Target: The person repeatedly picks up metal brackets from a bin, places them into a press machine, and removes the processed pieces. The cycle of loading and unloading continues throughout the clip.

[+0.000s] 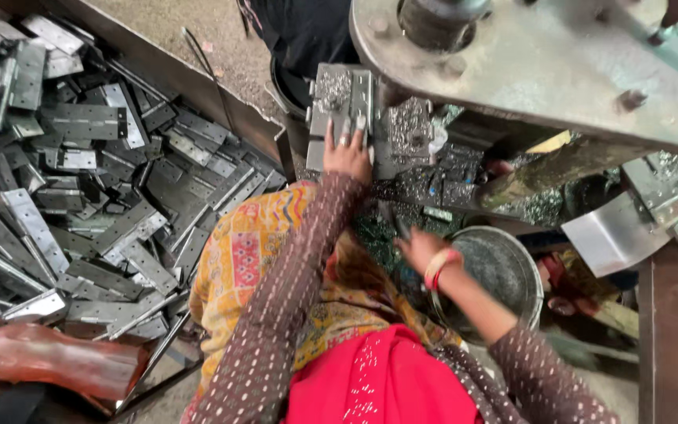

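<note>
Head view: left hand (pixel 347 151), fingers spread flat, pressing on a grey rectangular steel hinge plate (pixel 340 102) lying ahead of it, long axis running away from the person, under the rim of a round grey press plate (pixel 543 63); right hand (pixel 419 247), blurred, grip not discernible, over a round metal bucket (pixel 504 279), further off; bin of loose grey hinge plates (pixel 80 173) leftward; little room under the press.

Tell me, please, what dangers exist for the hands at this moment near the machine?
1. The left hand rests on a metal plate close under the heavy machine head; fingers might be caught if it comes down.
2. Metal chips cover the bed, and both hands are bare, so cuts seem likely.
3. The right hand hangs blurred over the metal bucket, near sharp scraps.
</note>
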